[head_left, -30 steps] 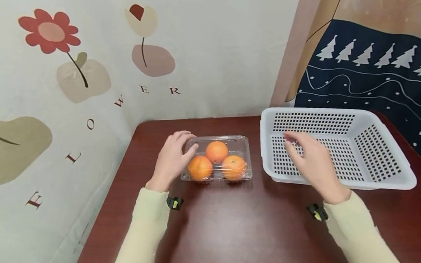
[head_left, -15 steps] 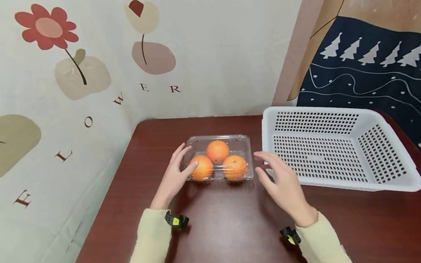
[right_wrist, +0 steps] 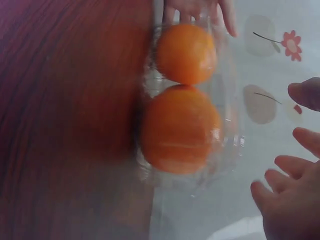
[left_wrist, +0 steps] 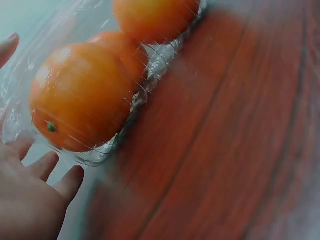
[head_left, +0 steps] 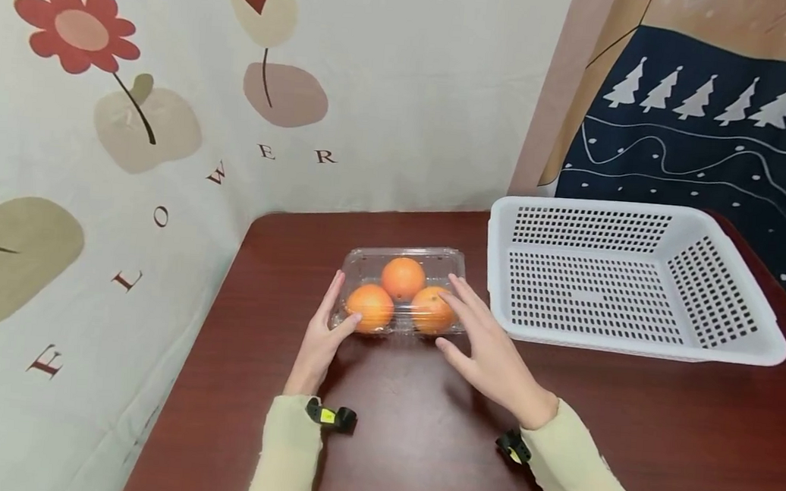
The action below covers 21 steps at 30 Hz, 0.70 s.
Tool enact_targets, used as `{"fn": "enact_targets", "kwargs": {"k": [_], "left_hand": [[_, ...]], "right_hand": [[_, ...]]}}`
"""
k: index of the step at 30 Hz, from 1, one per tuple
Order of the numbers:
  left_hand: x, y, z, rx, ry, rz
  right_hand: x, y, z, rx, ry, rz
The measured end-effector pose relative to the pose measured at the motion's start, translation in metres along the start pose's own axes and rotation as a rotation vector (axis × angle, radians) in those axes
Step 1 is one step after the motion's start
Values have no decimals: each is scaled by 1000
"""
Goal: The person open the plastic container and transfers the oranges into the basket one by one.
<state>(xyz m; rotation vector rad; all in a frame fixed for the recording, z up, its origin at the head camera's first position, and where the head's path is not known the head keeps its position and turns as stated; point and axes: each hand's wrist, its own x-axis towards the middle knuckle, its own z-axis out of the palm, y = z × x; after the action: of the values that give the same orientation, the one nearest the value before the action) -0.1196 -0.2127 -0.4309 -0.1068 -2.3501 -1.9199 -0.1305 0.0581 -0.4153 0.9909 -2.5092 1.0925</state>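
A clear plastic clamshell box with its lid down holds three oranges on the table. At its left side, my left hand has its fingers straight along the wall, and the thumb lies near the front corner. The left wrist view puts these fingertips right by the box end. My right hand is over the box's right front corner with fingers spread. In the right wrist view a gap shows between its fingers and the plastic.
A white perforated plastic basket stands to the right of the box. The dark red table meets a flower-printed wall cloth at the back and left. A dark blue tree-patterned cloth hangs behind the basket.
My right hand has moved left from over the basket to the box's right side. My left hand has shifted slightly down along the box's left side. The box stays on the table.
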Motion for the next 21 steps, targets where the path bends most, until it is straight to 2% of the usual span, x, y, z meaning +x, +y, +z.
{"fn": "enact_targets", "kwargs": {"k": [3,6,14,21], "left_hand": [[-3,-5,-2,-34,-8,-7],[-5,-8,-3,-17,-31,-4],[-10,-10,-3,19,-44,-18],[-7,-13,1,-6,-75,-7]], "right_hand": [[3,5,9,-35,-63,37],[4,12,17,-51,-92,82],[5,31,30,122,-115,267],[5,40,34,242,-119,278]]}}
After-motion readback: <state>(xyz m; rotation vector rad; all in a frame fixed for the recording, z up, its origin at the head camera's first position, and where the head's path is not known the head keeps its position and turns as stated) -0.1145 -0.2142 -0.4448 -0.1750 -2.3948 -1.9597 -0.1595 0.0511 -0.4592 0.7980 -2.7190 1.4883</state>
